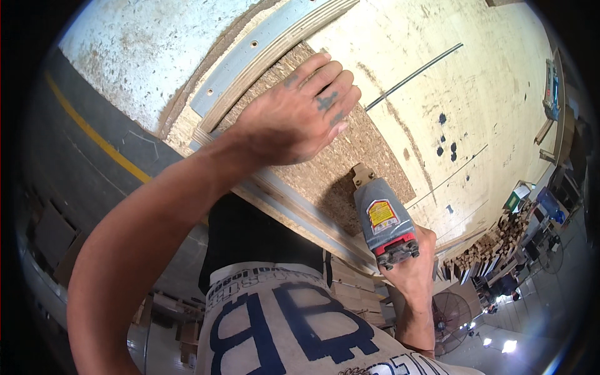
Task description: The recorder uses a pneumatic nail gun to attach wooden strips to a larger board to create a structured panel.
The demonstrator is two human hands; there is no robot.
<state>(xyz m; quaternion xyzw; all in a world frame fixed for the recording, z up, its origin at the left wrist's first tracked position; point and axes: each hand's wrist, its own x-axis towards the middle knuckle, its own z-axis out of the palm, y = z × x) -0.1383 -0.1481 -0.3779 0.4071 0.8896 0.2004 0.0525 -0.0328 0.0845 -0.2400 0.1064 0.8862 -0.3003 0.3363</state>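
If the particleboard panel [384,159] slid under uneven pressure, the nail gun [382,209] could fire askew; a skidding nose might also endanger the left hand [306,106], which rests palm down on the panel, open, fingers extended. The right hand [417,259] grips the nail gun, its nose over the panel's right part; whether they touch, I cannot tell. The panel lies beneath the left hand, in the plywood bench top's [500,81] near-left corner, between 2 grey-faced rails [240,56] along its left and near edges
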